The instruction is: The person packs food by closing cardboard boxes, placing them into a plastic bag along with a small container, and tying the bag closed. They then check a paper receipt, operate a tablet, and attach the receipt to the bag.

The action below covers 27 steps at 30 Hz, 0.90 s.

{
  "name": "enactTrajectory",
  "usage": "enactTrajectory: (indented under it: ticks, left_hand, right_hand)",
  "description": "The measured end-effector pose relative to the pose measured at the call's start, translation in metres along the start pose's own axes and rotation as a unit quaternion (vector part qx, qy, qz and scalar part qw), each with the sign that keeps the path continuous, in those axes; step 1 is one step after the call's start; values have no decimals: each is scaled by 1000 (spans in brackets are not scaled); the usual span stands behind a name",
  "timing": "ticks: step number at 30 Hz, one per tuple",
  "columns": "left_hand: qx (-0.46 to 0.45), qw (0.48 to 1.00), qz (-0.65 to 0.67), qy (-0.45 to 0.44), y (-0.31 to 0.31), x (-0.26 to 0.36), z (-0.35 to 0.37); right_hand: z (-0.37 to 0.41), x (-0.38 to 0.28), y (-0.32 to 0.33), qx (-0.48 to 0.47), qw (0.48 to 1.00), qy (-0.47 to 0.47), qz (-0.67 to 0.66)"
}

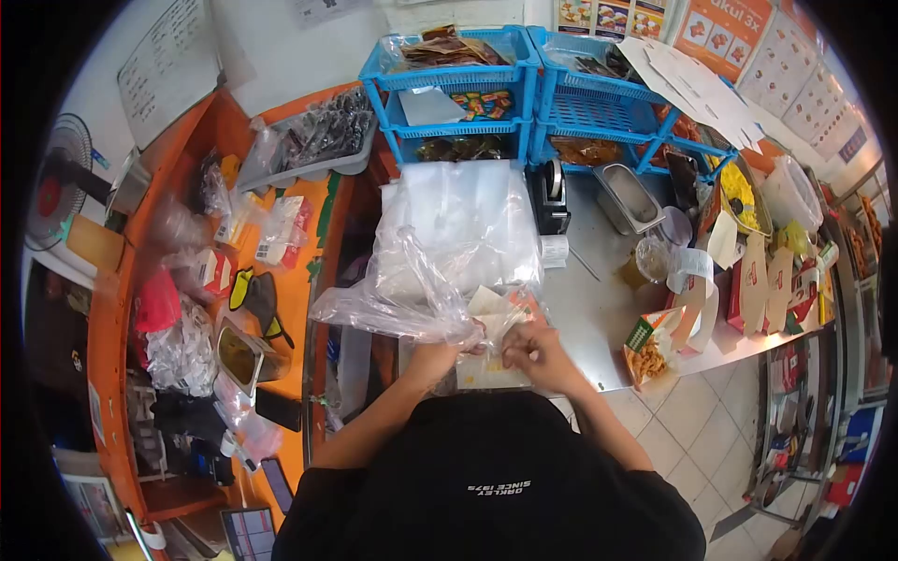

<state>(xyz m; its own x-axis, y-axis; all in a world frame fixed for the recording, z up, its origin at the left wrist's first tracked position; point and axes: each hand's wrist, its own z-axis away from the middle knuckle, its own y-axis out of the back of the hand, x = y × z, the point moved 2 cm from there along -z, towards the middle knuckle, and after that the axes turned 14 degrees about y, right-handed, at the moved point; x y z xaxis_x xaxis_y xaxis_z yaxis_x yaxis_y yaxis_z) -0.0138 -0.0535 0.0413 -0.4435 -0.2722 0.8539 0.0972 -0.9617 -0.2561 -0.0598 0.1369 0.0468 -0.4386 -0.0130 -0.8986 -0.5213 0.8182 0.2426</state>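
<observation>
My left hand (pixel 441 359) is closed on a crumpled clear plastic bag (pixel 412 304), whose loose part trails up and to the left. Just to the right, my right hand (pixel 543 359) has its fingers curled in a pinch at the bag's near edge; the exact grip is partly hidden. Between and below the hands shows a pale yellow paper packet (pixel 491 313), seen partly through the plastic. Behind them lies a thick stack of flat clear plastic bags (pixel 456 210).
Blue tiered baskets (pixel 449 79) stand at the back. A black tape dispenser (pixel 553 201) and a metal container (pixel 629 198) sit on the steel counter (pixel 587 323). At right is a carton of fries (pixel 647 358); at left, a cluttered orange shelf (pixel 297 299).
</observation>
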Motion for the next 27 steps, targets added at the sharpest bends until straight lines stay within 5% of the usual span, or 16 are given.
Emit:
enactTrajectory:
  ticks: [1,5,7,8,9,10,11,12,13,15,17,18,20,22,24,27]
  left_hand:
    - [1,1000,1,-4,0,4,0]
    - [31,999,-41,3,14,25,2]
    - [70,992,33,-96,4,34,14]
    - [190,950,-42,-245,0,40,17]
    - [198,947,-39,-250,-1,43,24]
    - [329,862,-110,-370,-5,58,45]
    - [449,737,-175,-474,-8,69,61]
    - [459,729,-172,-477,-2,72,67]
    - [357,741,-271,-500,2,72,73]
    - [264,736,-365,-505,-10,77,82]
    - [53,930,-170,-321,-43,99,65]
    - [69,929,-165,-324,-52,107,60]
    - [44,956,122,-263,-55,115,51]
    - [89,958,133,-239,-43,120,49]
    - [130,954,151,-226,-32,114,41]
    - [107,956,189,-197,-23,104,40]
  right_hand:
    - [-4,8,12,-11,994,2,-109]
    - [-30,91,80,367,915,-123,111]
    - [-43,167,92,372,780,-92,495]
    - [-54,168,93,368,783,-84,494]
    - [-66,174,92,293,811,-156,482]
    - [-81,178,88,215,828,-224,467]
    - [-100,160,83,214,833,-211,466]
    - [-120,118,72,280,934,-74,210]
    - [-134,70,60,312,946,62,-70]
    - [-132,-32,36,294,927,96,-213]
    - [-106,-62,21,218,948,105,-208]
    - [-92,-71,11,149,963,109,-197]
    - [-66,-71,-5,26,974,56,-216]
    - [-49,-55,-11,-41,968,-4,-247]
    - [-45,-23,-2,-4,991,6,-132]
    - [-79,59,41,309,950,29,46]
